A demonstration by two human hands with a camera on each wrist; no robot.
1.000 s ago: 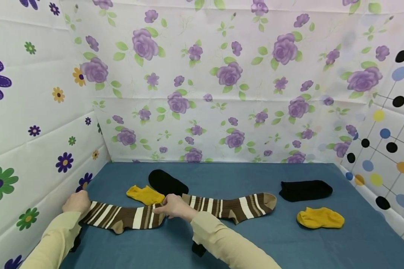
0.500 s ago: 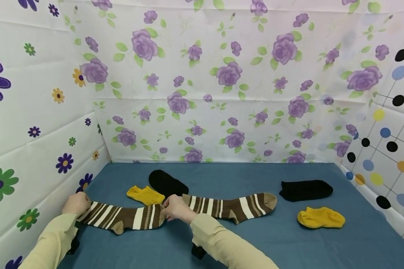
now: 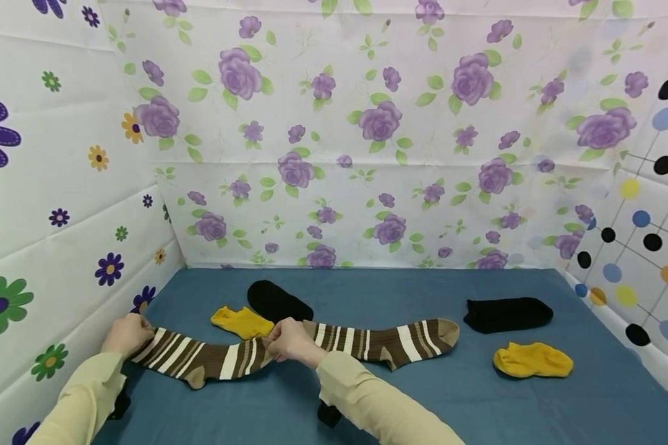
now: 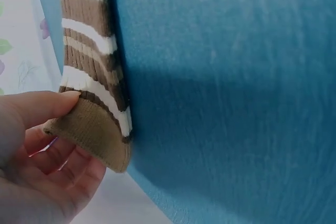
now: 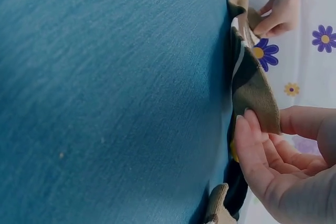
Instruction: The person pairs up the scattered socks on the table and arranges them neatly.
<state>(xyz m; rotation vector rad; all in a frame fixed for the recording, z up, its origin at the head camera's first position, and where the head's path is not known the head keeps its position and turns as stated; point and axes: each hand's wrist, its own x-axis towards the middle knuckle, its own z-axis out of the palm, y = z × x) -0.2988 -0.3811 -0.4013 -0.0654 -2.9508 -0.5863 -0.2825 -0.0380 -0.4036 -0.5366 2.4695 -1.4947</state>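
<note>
A brown sock with white and tan stripes [image 3: 211,361] stretches between my two hands at the left of the table. My left hand [image 3: 127,335] pinches its tan cuff; in the left wrist view thumb and fingers [image 4: 47,106] grip that cuff, lifted off the cloth. My right hand [image 3: 292,341] pinches the tan toe, which the right wrist view shows between thumb and fingers [image 5: 252,129], raised from the cloth. The heel hangs toward the near side. A matching striped sock [image 3: 386,343] lies flat just right of my right hand, its cuff end partly behind that hand.
Behind the held sock lie a yellow sock [image 3: 242,322] and a black sock [image 3: 278,301]. Another black sock [image 3: 509,314] and yellow sock [image 3: 533,360] lie at the right. Blue cloth [image 3: 423,402] covers the table, with patterned sheets [image 3: 345,123] around it.
The held sock's toe end has risen a little, so the sock now sags in the middle. My right fingers have shifted onto the toe's tip. The other socks stay put.
</note>
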